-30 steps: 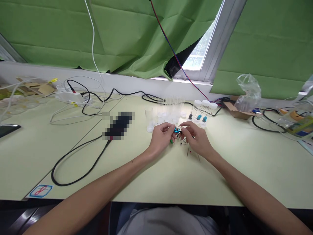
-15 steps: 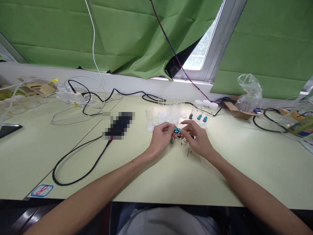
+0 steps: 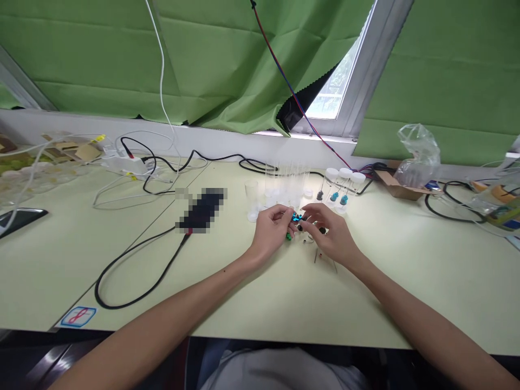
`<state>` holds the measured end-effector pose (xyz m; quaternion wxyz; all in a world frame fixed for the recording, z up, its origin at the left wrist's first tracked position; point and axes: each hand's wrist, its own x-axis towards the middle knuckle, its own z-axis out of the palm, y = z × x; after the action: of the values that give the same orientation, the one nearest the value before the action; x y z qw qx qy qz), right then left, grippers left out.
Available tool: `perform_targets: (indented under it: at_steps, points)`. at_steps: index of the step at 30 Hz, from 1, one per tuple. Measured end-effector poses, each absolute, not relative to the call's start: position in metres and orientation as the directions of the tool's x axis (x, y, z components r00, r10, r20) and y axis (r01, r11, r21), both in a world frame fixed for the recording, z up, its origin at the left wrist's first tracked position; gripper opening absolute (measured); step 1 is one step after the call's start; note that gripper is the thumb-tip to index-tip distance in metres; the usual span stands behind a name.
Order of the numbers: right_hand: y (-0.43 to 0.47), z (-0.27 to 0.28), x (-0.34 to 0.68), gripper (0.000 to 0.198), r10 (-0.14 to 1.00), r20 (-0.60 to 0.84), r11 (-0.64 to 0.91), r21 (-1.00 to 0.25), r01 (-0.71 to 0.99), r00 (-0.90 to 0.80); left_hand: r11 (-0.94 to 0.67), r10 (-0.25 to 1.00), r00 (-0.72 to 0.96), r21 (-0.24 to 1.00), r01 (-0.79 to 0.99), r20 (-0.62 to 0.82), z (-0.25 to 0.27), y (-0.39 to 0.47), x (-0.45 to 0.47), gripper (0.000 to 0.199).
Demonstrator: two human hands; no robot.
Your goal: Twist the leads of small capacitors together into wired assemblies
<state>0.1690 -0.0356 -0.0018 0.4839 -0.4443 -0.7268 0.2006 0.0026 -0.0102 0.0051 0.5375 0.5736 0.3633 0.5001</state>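
Note:
Near the middle of the desk, my left hand [image 3: 268,232] pinches a small shiny blue part [image 3: 297,217] between thumb and fingers. From the other side my right hand [image 3: 333,233] reaches in, its thumb at the part's right end and its index finger arched above. Whether it also holds something tiny cannot be made out. A small green piece [image 3: 288,236] shows just below my left fingers. Under my hands lie a small black round piece [image 3: 300,228] and other little parts. Thin metal rods [image 3: 316,256] sit beneath my right palm, partly hidden.
Behind my hands stand several clear tubes [image 3: 284,181] and white-capped tubes [image 3: 345,173] with blue and dark tips. A blurred dark device [image 3: 201,211] with a black cable [image 3: 97,287] lies left. Right back, a cardboard box [image 3: 396,187] holds a plastic bag [image 3: 418,157].
The whole view has shifted slightly right and down. My hands stay together at the blue part, which looks turned a little; my right index finger sits slightly lower.

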Motion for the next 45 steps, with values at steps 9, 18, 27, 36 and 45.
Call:
perform_targets:
  at_steps: [9, 18, 27, 36, 45]
  points:
    - [-0.0342, -0.0041, 0.1699, 0.024, 0.878, 0.459, 0.469, -0.761, 0.449, -0.138, -0.165, 0.942, 0.278, 0.98, -0.113, 0.19, 0.0046, -0.0107, 0.0026, 0.024]
    - [-0.0368, 0.0006, 0.1685, 0.025, 0.84, 0.522, 0.525, -0.707, 0.474, -0.151, -0.173, 0.946, 0.254, 0.976, -0.134, 0.202, 0.0061, -0.0104, 0.0028, 0.024]
    - [-0.0359, -0.002, 0.1687, 0.024, 0.853, 0.5, 0.51, -0.735, 0.446, -0.15, -0.173, 0.943, 0.264, 0.977, -0.126, 0.201, 0.0053, -0.011, 0.0028, 0.025]
    - [-0.0359, 0.0003, 0.1685, 0.024, 0.858, 0.493, 0.497, -0.722, 0.481, -0.147, -0.172, 0.947, 0.252, 0.977, -0.123, 0.198, 0.0045, -0.0096, 0.0018, 0.024]
    - [-0.0348, -0.0025, 0.1689, 0.022, 0.818, 0.555, 0.55, -0.675, 0.492, -0.151, -0.173, 0.951, 0.238, 0.978, -0.121, 0.197, 0.0048, -0.0093, 0.0018, 0.023]
